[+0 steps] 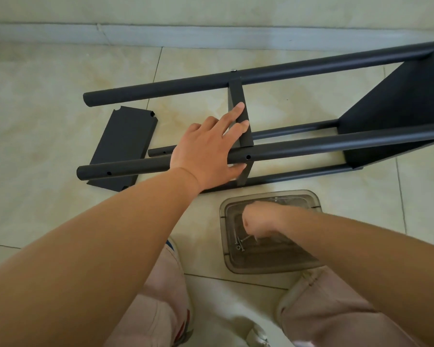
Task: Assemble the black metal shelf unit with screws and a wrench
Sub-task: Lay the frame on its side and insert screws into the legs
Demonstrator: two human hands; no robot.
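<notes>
The black metal shelf unit (298,146) lies on its side on the tiled floor, its round posts running left to right. My left hand (211,149) wraps the near upper post and presses a middle shelf panel (239,113) standing between the posts. A screw head (233,70) shows on the far post above that panel. My right hand (258,220) is curled, fingers down, inside a clear plastic tray (308,199) holding loose screws (239,244); whether it grips one is hidden. No wrench is visible.
A loose black shelf panel (122,144) lies flat on the floor under the posts' left ends. An end panel (396,116) closes the unit at right. A grey skirting and wall (161,33) run along the back. My knees and a shoe (178,309) fill the bottom.
</notes>
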